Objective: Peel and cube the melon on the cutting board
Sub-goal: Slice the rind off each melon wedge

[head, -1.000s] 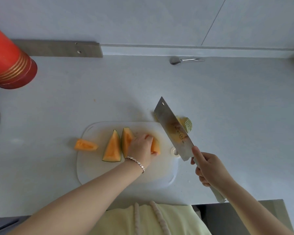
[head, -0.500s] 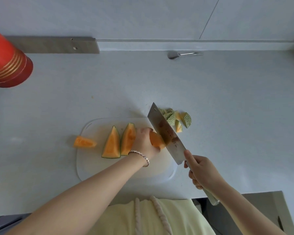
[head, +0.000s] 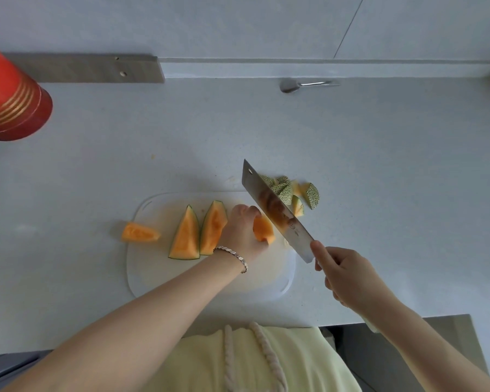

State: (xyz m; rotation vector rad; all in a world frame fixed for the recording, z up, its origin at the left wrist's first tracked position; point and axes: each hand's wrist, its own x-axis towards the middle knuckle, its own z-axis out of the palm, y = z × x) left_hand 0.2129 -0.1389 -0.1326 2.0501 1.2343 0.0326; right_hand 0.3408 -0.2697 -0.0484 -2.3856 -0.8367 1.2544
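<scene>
Pretty sure I'm in a home kitchen: pale countertop (head: 379, 165) against the wall, cutting board (head: 210, 281), cleaver (head: 277, 213), melon wedges (head: 186, 236).

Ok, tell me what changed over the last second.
The knife swung left; its blade is now close beside the peeled piece, uncovering more of the rinds behind it. Nothing was taken hold of or let go: the left hand still grips that piece, and the right hand the knife handle. The two wedges on the board and the loose piece left of it lie as before.
</scene>
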